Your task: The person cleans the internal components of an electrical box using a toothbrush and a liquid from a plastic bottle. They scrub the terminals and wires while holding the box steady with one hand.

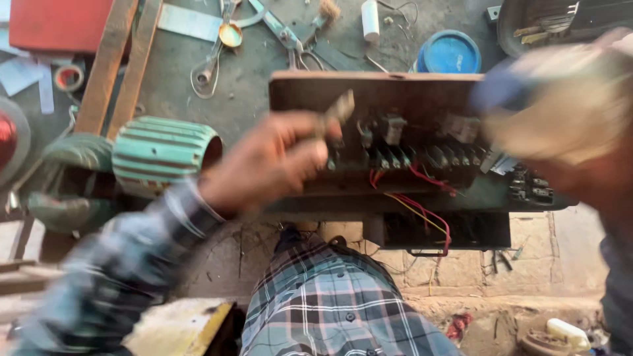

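Note:
A dark electrical panel (369, 84) with a brown rim lies in front of me, carrying black terminal blocks (422, 157) and red and yellow wires (422, 209). My left hand (270, 165) hovers over the panel's left part and pinches a small flat metal piece (341, 107) between thumb and fingers. My right hand (567, 99), heavily blurred, is above the panel's upper right corner. It grips a blue-handled tool (500, 89) whose tip I cannot make out. My plaid shirt (330, 303) fills the lower middle.
A green ribbed motor housing (161, 155) lies left of the panel. Behind it on the grey bench are a blue round lid (450, 53), pliers (290, 36), a white tube (370, 18), wooden strips (119, 66) and a red sheet (59, 23).

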